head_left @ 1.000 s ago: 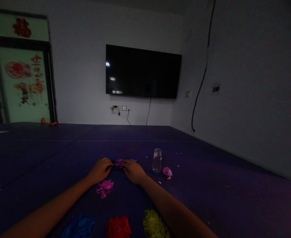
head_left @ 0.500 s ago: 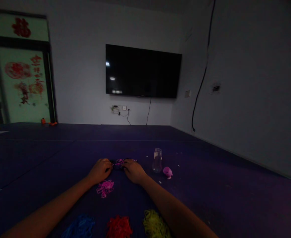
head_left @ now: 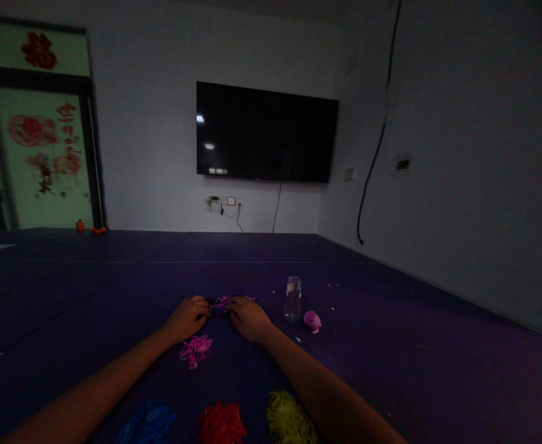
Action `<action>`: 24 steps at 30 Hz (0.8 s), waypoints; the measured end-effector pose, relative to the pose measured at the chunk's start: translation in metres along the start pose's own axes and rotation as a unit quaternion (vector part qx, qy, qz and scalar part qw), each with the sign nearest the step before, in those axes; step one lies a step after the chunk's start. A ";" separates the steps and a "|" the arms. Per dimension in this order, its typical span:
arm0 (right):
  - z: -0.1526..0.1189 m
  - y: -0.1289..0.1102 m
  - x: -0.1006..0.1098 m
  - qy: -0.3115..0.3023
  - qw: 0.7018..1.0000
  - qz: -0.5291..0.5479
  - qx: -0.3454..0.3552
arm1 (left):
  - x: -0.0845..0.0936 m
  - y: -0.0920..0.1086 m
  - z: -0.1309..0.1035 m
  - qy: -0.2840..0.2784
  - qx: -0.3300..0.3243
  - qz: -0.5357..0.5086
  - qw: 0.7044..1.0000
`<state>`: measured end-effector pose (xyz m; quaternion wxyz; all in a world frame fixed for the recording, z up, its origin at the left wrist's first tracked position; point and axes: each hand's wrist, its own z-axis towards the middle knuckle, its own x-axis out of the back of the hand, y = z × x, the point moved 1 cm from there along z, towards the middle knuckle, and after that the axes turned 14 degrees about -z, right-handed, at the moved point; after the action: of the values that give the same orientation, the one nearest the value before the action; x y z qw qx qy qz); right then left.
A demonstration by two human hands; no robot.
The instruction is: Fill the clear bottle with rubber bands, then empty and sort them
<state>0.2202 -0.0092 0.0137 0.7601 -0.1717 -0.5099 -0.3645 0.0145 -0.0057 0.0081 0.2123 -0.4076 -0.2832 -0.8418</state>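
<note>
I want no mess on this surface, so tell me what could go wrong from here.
The upright clear bottle stands near the right hand; a sideways swing might tip it over. The yellow strands lie close to the right forearm, which could scatter them. The pink strands between the right hand and left hand look loosely bunched and may tangle.
</note>
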 end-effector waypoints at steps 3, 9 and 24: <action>0.000 0.000 0.000 0.005 1.000 0.000 0.001 | 0.001 0.001 0.000 -0.002 0.005 -0.017 1.000; 0.000 0.000 0.000 0.007 1.000 0.003 -0.004 | -0.001 0.000 0.001 0.005 0.025 -0.070 0.997; 0.000 0.000 0.001 0.004 1.000 0.008 -0.006 | 0.007 -0.010 0.000 0.014 0.176 -0.352 0.919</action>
<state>0.2203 -0.0100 0.0140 0.7637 -0.1789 -0.5035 -0.3624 0.0043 0.0010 0.0104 -0.0259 -0.2260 -0.5493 -0.8041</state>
